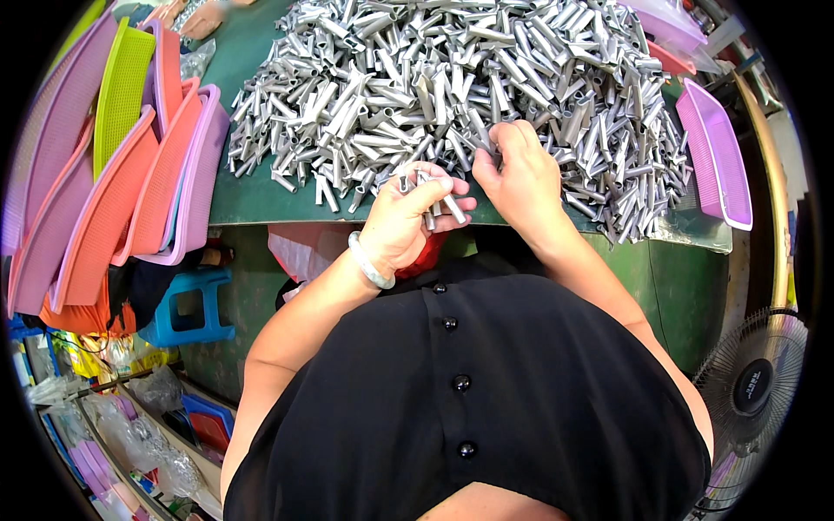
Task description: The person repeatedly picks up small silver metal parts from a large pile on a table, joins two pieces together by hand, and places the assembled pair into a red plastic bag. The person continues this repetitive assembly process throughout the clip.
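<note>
A big heap of short silvery metal tubes (417, 82), many with one end flattened or flared, covers the green table. My left hand (407, 208), palm up and with a bangle (369, 260) on the wrist, is closed around several of these metal tubes (445, 198) in front of the heap, over the table's near edge. To its right, my right hand (523, 174) reaches the near side of the heap. Its thumb and forefinger come together at a metal tube (482, 130) there; the other fingers are curled.
Pink, orange and green plastic baskets (130, 165) lean stacked at the left. A pink basket (717, 156) stands at the table's right end. Below left is a blue stool (193, 306); a black fan (751, 391) is at lower right. The green table's (252, 204) edge runs before me.
</note>
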Demonstrator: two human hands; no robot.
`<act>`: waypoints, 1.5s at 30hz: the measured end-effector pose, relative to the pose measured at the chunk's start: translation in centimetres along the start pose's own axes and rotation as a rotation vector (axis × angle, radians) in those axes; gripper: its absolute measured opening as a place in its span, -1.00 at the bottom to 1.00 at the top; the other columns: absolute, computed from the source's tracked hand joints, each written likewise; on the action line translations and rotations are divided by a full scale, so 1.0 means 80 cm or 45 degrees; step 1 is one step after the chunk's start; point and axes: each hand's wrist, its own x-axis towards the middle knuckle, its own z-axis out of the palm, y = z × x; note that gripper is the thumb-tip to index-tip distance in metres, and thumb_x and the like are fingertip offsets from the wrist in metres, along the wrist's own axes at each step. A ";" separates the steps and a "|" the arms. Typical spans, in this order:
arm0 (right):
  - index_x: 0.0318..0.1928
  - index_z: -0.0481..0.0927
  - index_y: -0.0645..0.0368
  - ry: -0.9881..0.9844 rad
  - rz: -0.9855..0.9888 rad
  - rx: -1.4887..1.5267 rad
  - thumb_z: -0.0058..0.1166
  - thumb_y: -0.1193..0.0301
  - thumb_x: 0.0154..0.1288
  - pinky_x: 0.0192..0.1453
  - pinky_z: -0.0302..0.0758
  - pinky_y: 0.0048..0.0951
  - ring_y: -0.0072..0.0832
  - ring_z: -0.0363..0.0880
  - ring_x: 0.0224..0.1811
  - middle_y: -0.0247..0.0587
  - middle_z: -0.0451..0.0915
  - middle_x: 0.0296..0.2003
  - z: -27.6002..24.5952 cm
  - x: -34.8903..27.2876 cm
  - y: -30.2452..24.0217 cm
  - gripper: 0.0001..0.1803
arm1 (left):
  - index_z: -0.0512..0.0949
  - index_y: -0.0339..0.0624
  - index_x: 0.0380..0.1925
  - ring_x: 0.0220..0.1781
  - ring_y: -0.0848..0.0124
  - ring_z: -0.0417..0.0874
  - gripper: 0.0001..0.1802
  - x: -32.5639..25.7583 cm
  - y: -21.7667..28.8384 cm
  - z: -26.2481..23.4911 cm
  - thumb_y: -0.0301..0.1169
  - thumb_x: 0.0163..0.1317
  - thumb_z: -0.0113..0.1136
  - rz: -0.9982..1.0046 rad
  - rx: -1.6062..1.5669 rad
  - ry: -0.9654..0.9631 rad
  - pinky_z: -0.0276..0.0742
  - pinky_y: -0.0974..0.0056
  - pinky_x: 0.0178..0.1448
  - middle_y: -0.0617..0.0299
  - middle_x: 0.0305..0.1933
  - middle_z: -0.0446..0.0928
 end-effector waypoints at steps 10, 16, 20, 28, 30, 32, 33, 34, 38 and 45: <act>-0.25 0.51 0.24 -0.517 -0.345 0.779 0.20 0.61 0.01 -0.34 0.45 -0.44 -0.35 0.53 -0.40 -0.21 0.52 -0.41 -0.053 0.020 0.003 -0.76 | 0.47 -0.20 -0.10 -0.34 0.36 0.67 -0.73 0.004 0.024 -0.011 -0.29 0.29 0.12 -0.205 -0.018 -0.223 0.66 0.24 -0.19 0.18 -0.32 0.58; -0.06 0.53 0.23 -0.610 -0.308 0.975 0.17 0.70 -0.08 -0.24 0.47 -0.42 -0.40 0.54 -0.34 -0.24 0.56 -0.36 -0.059 0.027 -0.012 -0.53 | 0.54 -0.23 -0.28 -0.35 0.48 0.60 -0.77 -0.005 0.022 0.000 -0.53 0.04 0.36 0.031 0.506 -0.283 0.50 0.40 -0.24 0.29 -0.31 0.58; 0.04 0.49 0.24 -0.512 -0.372 1.061 0.11 0.75 -0.11 -0.21 0.50 -0.43 -0.39 0.57 -0.34 -0.22 0.56 -0.35 -0.051 0.017 -0.016 -0.42 | 0.58 -0.16 -0.35 -0.30 0.47 0.58 -0.76 0.001 0.010 -0.010 -0.59 -0.06 0.39 0.530 0.858 -0.263 0.46 0.39 -0.17 0.31 -0.32 0.59; 0.12 0.43 0.27 -0.392 -0.637 0.957 0.12 0.79 -0.19 -0.35 0.45 -0.41 -0.33 0.51 -0.42 -0.17 0.54 -0.37 -0.052 0.020 -0.034 -0.30 | 0.60 -0.16 -0.38 -0.24 0.34 0.58 -0.68 -0.001 0.011 -0.015 -0.71 -0.22 0.30 0.973 1.108 -0.386 0.47 0.31 -0.10 0.27 -0.34 0.59; 0.14 0.42 0.25 -0.391 -0.674 0.948 0.13 0.80 -0.22 -0.37 0.44 -0.39 -0.32 0.50 -0.42 -0.19 0.55 -0.38 -0.050 0.020 -0.038 -0.27 | 0.60 -0.17 -0.38 -0.25 0.33 0.57 -0.68 -0.004 0.014 -0.020 -0.72 -0.22 0.28 1.025 1.173 -0.417 0.47 0.30 -0.11 0.26 -0.34 0.57; 0.15 0.42 0.24 -0.391 -0.717 0.940 0.13 0.80 -0.25 -0.39 0.44 -0.37 -0.31 0.49 -0.42 -0.20 0.56 -0.40 -0.048 0.021 -0.043 -0.23 | 0.59 -0.18 -0.37 -0.27 0.33 0.56 -0.67 -0.005 0.015 -0.030 -0.72 -0.21 0.26 1.084 1.215 -0.456 0.47 0.30 -0.13 0.25 -0.33 0.55; 0.15 0.42 0.24 -0.381 -0.735 0.957 0.12 0.80 -0.27 -0.36 0.46 -0.36 -0.30 0.50 -0.41 -0.23 0.57 -0.41 -0.044 0.019 -0.046 -0.22 | 0.58 -0.20 -0.34 -0.27 0.32 0.55 -0.69 -0.006 0.016 -0.030 -0.72 -0.17 0.25 1.179 1.214 -0.467 0.47 0.30 -0.16 0.23 -0.31 0.52; 0.15 0.42 0.24 -0.390 -0.749 0.955 0.12 0.81 -0.27 -0.36 0.47 -0.37 -0.30 0.51 -0.41 -0.23 0.57 -0.41 -0.043 0.018 -0.047 -0.21 | 0.58 -0.21 -0.33 -0.27 0.32 0.55 -0.69 -0.009 0.016 -0.031 -0.71 -0.16 0.25 1.178 1.217 -0.457 0.47 0.30 -0.16 0.22 -0.30 0.52; 0.16 0.41 0.24 -0.393 -0.797 0.994 0.11 0.82 -0.28 -0.36 0.47 -0.38 -0.30 0.50 -0.41 -0.24 0.56 -0.40 -0.036 0.017 -0.055 -0.20 | 0.57 -0.23 -0.30 -0.28 0.30 0.55 -0.69 -0.021 0.015 -0.032 -0.70 -0.12 0.26 1.158 1.143 -0.382 0.47 0.30 -0.16 0.18 -0.29 0.53; 0.19 0.39 0.24 -0.367 -0.808 1.035 0.10 0.83 -0.27 -0.45 0.39 -0.38 -0.33 0.43 -0.47 -0.25 0.51 -0.45 -0.028 0.021 -0.075 -0.18 | 0.54 -0.18 -0.46 -0.33 0.35 0.51 -0.77 -0.031 0.010 -0.053 -0.65 -0.14 0.35 1.051 0.996 -0.386 0.44 0.30 -0.19 0.27 -0.39 0.51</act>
